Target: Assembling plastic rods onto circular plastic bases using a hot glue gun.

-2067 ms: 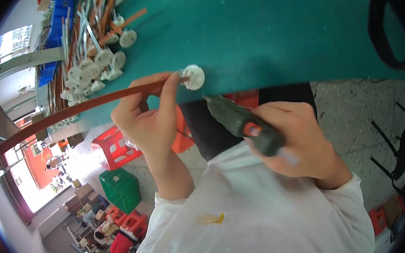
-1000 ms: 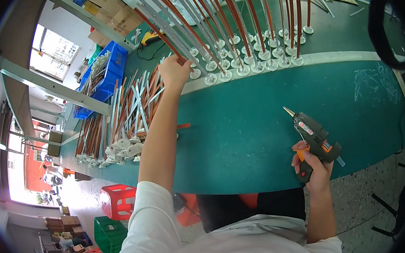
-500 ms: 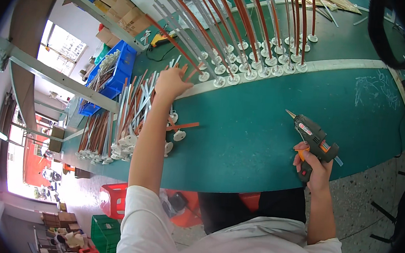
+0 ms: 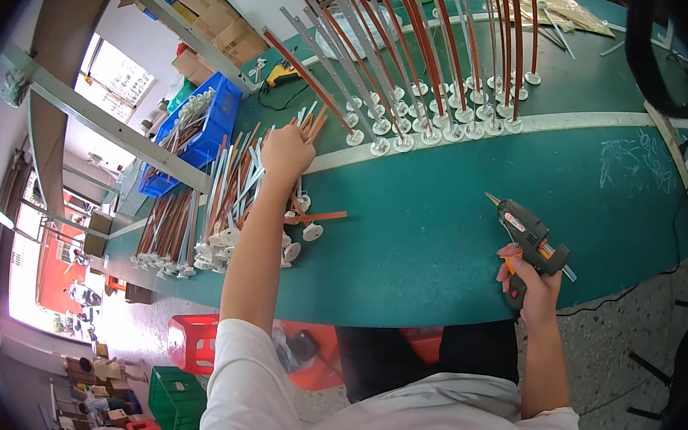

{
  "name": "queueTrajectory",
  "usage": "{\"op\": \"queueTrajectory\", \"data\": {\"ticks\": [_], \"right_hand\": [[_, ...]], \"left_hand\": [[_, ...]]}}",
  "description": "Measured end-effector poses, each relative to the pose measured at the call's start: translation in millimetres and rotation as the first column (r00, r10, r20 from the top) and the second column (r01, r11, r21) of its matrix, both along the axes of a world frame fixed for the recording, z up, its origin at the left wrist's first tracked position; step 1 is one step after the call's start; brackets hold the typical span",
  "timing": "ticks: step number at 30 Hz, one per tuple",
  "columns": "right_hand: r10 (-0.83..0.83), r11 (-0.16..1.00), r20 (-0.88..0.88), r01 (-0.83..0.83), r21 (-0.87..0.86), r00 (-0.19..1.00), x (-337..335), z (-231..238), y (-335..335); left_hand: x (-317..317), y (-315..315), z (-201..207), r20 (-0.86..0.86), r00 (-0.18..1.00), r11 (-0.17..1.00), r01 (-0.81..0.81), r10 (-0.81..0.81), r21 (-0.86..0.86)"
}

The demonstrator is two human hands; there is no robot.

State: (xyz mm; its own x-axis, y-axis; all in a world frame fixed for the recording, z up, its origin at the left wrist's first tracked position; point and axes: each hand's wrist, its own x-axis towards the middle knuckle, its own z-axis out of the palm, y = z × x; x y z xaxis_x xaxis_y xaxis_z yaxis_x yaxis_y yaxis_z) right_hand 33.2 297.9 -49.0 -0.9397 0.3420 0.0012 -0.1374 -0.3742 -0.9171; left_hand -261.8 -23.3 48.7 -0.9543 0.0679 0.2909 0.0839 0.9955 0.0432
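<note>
My right hand (image 4: 536, 291) grips a dark glue gun (image 4: 530, 234) by its handle, fingers at the orange trigger. A clear glue stick pokes from its rear, and the nozzle points up and left above the green table. On the left, my left hand (image 4: 286, 158) reaches to the upper end of a loose pile of brown and silver strips (image 4: 239, 166) with white round bases. Its fingers look closed around a brown strip (image 4: 316, 124), though they are partly hidden. Beyond it, several brown and silver strips (image 4: 420, 67) stand upright on white round bases (image 4: 431, 135).
A pale strip (image 4: 562, 119) crosses the green table (image 4: 406, 244). At the left stand a blue crate (image 4: 221, 116) of similar parts and a metal frame post (image 4: 124, 133). A yellow-black tool (image 4: 281, 74) with a cable lies behind. Red stools (image 4: 191, 342) are below the table edge.
My left hand has drawn slightly back toward me, and its spread fingers have come together among the strips. The glue gun stays nearly in place. The whole view has shifted a little.
</note>
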Motion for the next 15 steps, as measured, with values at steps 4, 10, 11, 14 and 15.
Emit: {"op": "queueTrajectory", "data": {"ticks": [4,10,11,14,15], "right_hand": [[-0.001,1.0,0.0,0.001,-0.003,1.0,-0.5,1.2,-1.8],[0.003,1.0,-0.006,-0.003,0.018,1.0,-1.4,2.7,-1.6],[0.006,1.0,-0.01,-0.006,0.024,1.0,-1.4,2.7,-1.5],[0.001,1.0,-0.014,-0.001,0.028,1.0,-1.6,2.6,-2.0],[-0.003,1.0,-0.012,0.004,0.026,1.0,-1.5,2.2,-2.7]], "left_hand": [[1.1,-4.7,1.0,-0.016,1.0,1.0,-0.013,0.013,0.013],[2.3,-9.0,4.7,-0.076,0.996,0.995,0.05,-0.043,0.086],[5.7,-10.4,6.0,-0.094,0.994,0.992,0.069,-0.059,0.107],[11.5,-11.2,12.9,-0.157,0.985,0.989,0.084,-0.064,0.125],[13.8,-13.2,15.1,-0.201,0.978,0.989,0.076,-0.05,0.125]]}}
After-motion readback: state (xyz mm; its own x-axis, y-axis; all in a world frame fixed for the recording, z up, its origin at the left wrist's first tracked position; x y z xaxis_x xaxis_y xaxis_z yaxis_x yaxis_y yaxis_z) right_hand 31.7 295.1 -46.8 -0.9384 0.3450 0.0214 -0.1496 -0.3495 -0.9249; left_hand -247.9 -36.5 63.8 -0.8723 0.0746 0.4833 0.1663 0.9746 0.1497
